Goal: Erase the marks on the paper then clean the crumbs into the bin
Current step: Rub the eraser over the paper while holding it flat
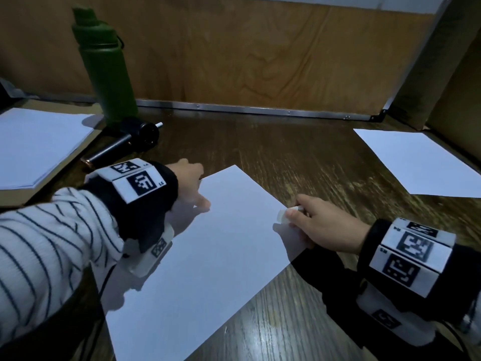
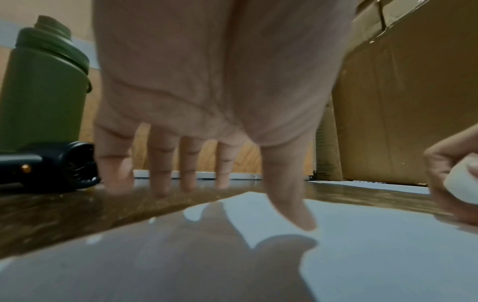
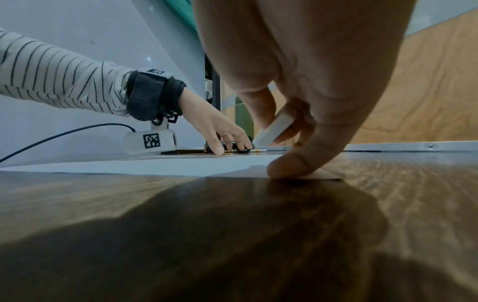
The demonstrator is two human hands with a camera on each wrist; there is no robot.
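A white sheet of paper (image 1: 208, 251) lies slantwise on the dark wooden table (image 1: 299, 157). I see no marks on it. My left hand (image 1: 191, 186) lies spread at the sheet's far left corner, thumb (image 2: 292, 202) on the paper and fingers (image 2: 160, 163) straight on the wood. My right hand (image 1: 312, 225) is at the sheet's right edge and pinches a white eraser (image 1: 286, 214), also visible as a white eraser (image 3: 274, 128) held just above the paper, with one fingertip (image 3: 287, 167) pressing the sheet's edge. No bin is in view.
A green bottle (image 1: 106, 66) stands at the back left with a black handheld device (image 1: 130, 142) lying in front of it. A stack of paper (image 1: 33, 147) lies far left, another sheet (image 1: 421, 162) far right. Wooden and cardboard walls (image 1: 260, 56) close the back and right.
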